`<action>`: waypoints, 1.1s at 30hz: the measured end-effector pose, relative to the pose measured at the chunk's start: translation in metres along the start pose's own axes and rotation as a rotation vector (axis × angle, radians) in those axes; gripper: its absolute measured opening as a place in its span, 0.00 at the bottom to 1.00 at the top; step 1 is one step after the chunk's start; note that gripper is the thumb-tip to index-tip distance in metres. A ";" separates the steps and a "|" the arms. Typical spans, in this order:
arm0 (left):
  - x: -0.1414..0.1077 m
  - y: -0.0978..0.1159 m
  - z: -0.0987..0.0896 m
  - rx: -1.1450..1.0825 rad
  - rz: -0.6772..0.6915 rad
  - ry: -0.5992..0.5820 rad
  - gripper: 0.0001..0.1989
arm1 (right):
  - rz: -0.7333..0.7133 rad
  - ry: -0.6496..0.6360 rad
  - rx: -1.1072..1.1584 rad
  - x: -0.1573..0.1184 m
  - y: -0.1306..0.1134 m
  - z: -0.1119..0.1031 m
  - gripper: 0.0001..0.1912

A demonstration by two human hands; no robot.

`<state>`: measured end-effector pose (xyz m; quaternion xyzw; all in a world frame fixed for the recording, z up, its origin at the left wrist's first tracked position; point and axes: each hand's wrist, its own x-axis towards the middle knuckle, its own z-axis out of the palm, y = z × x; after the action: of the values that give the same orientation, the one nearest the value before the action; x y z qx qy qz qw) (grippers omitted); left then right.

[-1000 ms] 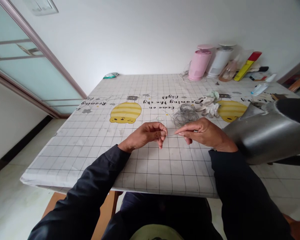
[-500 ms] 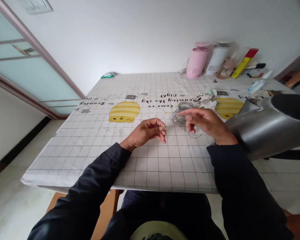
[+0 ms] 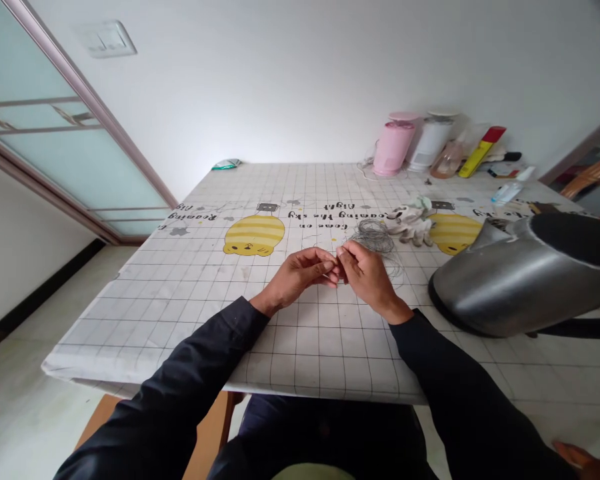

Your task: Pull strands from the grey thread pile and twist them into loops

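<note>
Right, biggest first: table point(image 3: 180, 323) with a grid-print cloth fills the work area. Large metal kettle point(image 3: 515, 283) stands on it, off to the person's right, well apart from the hands. Pink canister point(image 3: 393, 152) and white canister point(image 3: 430, 145) sit side by side at the back, near the wall

Both hands are over the cloth near the front edge, fingertips meeting. Left hand point(image 3: 297, 275) has thumb and forefinger pinched, little or no gap; right hand point(image 3: 373, 277) looks pinched the same way against it. Can't tell what, if anything, is between the tips, too small to resolve

Light gloves point(image 3: 413, 223) lie crumpled beyond the right hand. Tangle of fine dark wire point(image 3: 377, 237) lies on the cloth just beyond that hand, left of the gloves and near them; loose loops spread toward the front

Step in hand reads as close two-handed fingertip work. From here a move calls for light, steady tips and small motions. If a strand is in there, slipping or snagging is the likely risk
</note>
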<state>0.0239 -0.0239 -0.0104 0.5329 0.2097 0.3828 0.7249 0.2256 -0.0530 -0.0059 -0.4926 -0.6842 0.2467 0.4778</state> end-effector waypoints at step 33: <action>0.007 -0.001 -0.007 0.300 -0.005 0.358 0.19 | -0.230 -0.275 -0.602 -0.006 0.020 0.000 0.15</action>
<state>0.0238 -0.0140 -0.0130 0.5579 0.3909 0.4337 0.5898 0.2344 -0.0506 -0.0246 -0.4933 -0.8353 0.0425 0.2390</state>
